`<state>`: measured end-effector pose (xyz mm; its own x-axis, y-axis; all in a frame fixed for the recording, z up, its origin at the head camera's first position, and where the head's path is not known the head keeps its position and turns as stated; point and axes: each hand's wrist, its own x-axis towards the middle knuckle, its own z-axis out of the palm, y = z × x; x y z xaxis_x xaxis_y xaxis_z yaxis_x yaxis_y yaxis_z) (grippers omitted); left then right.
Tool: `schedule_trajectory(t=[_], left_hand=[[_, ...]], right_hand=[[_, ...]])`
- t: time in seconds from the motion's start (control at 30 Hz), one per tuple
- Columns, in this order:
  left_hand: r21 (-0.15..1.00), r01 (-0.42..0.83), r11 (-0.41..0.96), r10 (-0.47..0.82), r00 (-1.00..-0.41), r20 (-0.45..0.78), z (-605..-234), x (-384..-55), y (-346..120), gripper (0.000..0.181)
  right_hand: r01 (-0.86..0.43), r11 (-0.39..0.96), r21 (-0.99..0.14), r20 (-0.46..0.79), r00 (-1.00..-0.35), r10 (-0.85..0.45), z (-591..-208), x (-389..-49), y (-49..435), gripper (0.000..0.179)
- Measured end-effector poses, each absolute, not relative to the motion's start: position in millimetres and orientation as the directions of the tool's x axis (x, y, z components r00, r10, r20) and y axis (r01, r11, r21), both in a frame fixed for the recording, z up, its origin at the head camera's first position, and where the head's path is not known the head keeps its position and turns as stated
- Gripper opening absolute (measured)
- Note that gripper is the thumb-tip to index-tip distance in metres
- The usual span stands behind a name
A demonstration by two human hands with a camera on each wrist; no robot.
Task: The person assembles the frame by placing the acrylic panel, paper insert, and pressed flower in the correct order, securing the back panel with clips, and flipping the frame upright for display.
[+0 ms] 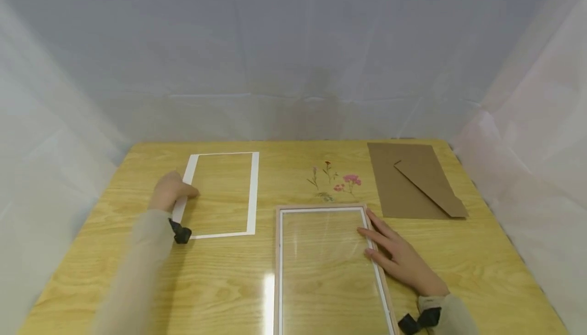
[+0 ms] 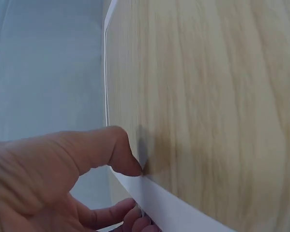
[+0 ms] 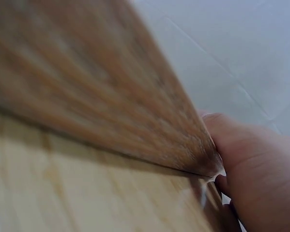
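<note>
A white rectangular paper mat, a thin border around a large opening, lies on the left of the table. My left hand pinches its left strip. In the left wrist view, the thumb is at the strip's inner edge, with curled fingers by the outer edge. A wooden picture frame with a white inner border and a clear pane lies at the front centre. My right hand rests on its right edge, fingers spread and extended. Up close, the right wrist view shows the frame's wooden side.
Several pressed flowers, pink ones among them, lie behind the picture frame. A brown backing board with an easel leg is at the back right. White sheeting surrounds the wood-grain table at the back and sides.
</note>
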<state>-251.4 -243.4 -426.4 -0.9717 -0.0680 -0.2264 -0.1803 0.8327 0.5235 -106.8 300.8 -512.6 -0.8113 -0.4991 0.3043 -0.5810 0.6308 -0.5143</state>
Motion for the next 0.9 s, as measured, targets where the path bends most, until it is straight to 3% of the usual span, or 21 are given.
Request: schedule_trajectory(t=[0.23, 0.43, 0.5, 0.63, 0.7, 0.9], left_hand=[[0.547, -0.160, 0.822, 0.000, -0.960, -0.280, -429.4, -247.0, -270.3, 0.041], [0.629, -0.179, 0.757, 0.103, -0.917, -0.385, -424.2, -246.8, -290.1, 0.024], [0.686, -0.173, 0.707, 0.155, -0.908, -0.388, -422.0, -241.4, -296.1, 0.022], [0.798, -0.160, 0.581, 0.263, -0.891, -0.370, -418.5, -223.7, -311.7, 0.039], [0.839, -0.161, 0.519, 0.304, -0.883, -0.358, -416.3, -215.3, -319.0, 0.038], [0.933, -0.180, 0.311, 0.364, -0.884, -0.293, -401.5, -201.0, -336.3, 0.009]], right_hand=[[-0.582, 0.679, -0.448, 0.316, -0.813, -0.489, -515.0, -105.0, 297.2, 0.055], [-0.591, 0.688, -0.421, 0.346, -0.806, -0.481, -518.3, -104.3, 294.1, 0.054], [-0.587, 0.692, -0.419, 0.346, -0.808, -0.476, -518.5, -104.1, 293.8, 0.053], [-0.591, 0.691, -0.415, 0.339, -0.806, -0.486, -518.3, -104.3, 292.1, 0.053], [-0.594, 0.684, -0.425, 0.337, -0.804, -0.489, -517.5, -104.2, 291.3, 0.053], [-0.575, 0.684, -0.449, 0.321, -0.818, -0.477, -514.3, -103.8, 290.0, 0.054]])
